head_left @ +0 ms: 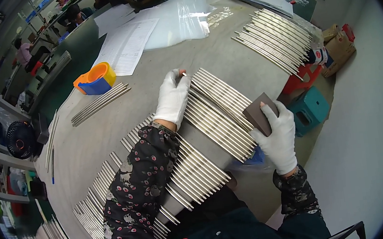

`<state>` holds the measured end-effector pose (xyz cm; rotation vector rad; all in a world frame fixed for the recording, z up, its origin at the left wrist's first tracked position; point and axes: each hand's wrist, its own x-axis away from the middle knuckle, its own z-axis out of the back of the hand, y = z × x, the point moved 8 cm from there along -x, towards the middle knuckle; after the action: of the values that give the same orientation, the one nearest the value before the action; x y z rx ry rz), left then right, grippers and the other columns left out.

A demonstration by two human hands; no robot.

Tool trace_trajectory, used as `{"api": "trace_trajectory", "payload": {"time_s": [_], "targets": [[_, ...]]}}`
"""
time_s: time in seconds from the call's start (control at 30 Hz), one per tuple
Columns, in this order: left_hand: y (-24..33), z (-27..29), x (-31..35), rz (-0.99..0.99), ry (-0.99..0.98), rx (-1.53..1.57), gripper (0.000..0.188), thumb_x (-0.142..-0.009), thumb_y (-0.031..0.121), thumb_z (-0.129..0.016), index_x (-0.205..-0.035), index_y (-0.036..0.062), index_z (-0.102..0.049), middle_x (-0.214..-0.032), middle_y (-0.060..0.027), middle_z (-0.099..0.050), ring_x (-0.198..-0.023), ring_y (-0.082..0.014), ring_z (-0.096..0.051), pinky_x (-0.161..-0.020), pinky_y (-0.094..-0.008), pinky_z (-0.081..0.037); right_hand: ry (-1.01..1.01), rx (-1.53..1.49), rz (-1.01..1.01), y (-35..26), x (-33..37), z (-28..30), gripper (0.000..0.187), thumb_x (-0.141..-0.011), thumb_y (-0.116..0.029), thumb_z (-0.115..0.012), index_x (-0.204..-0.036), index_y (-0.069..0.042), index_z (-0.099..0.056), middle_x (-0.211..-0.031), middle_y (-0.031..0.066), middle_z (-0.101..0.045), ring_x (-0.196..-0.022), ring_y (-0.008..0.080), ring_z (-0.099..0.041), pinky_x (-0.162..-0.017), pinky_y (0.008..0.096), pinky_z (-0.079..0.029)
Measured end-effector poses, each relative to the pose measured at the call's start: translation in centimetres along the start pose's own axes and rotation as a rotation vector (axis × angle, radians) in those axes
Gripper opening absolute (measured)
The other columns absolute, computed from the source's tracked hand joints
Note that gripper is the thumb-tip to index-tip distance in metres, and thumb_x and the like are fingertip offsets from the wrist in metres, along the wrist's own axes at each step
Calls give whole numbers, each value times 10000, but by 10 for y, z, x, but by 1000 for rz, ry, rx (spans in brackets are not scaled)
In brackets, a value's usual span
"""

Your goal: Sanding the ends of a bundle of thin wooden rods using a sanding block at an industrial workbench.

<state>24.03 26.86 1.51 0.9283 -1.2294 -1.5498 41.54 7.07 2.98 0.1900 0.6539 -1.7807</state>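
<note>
The left hand (172,98), in a white knit glove, lies flat with fingers spread and released on a row of thin, shiny metal rods (217,114) laid side by side on the grey table (108,138). The right hand (278,135), gloved alike, grips a dark brown rectangular sanding block (259,114) resting on the rods' near ends. An orange-and-blue tape dispenser (96,79) sits beside white printed sheets (127,46) and a clear plastic bag (180,19).

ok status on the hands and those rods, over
Left hand flat on the metal rods. Right hand grips a brown block at the row's edge. Nothing in the way.
</note>
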Motion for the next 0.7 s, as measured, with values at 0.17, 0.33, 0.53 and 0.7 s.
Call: {"api": "trace_trajectory", "payload": {"time_s": [0.17, 0.33, 0.53, 0.7], "targets": [[-9, -17, 10, 131, -34, 523, 361, -914, 82, -559, -1219, -38, -407, -943, -114, -604, -671, -94, -561, -545, -197, -465, -5, 13, 2, 0, 0, -2, 595, -656, -254, -753, -1196, -99, -557, -1249, 178, -456, -1066, 354, -452, -904, 453, -401], [-13, -16, 7, 174, -20, 604, 335, -898, 37, -575, -1185, -32, -417, -937, -114, -607, -638, -104, -555, -524, -199, -467, 8, 36, 54, -6, -4, 2, 571, -666, -245, -749, -1187, -98, -566, -1216, 181, -471, -1062, 356, -456, -893, 451, -408], [-16, -16, 6, 100, -72, 486, 267, -907, 60, -566, -1129, -21, -440, -888, -111, -626, -607, -80, -541, -508, -189, -446, 126, -79, 208, -44, -30, 12, 531, -678, -236, -741, -1162, -80, -590, -1121, 231, -515, -972, 382, -513, -827, 446, -449], [-19, -19, 5, 109, -64, 511, 259, -908, 51, -559, -1125, -24, -438, -863, -102, -622, -581, -75, -527, -501, -188, -436, 20, 79, 272, -71, -37, -3, 475, -715, -274, -712, -1141, -94, -607, -1116, 230, -525, -956, 364, -533, -754, 418, -460]]}}
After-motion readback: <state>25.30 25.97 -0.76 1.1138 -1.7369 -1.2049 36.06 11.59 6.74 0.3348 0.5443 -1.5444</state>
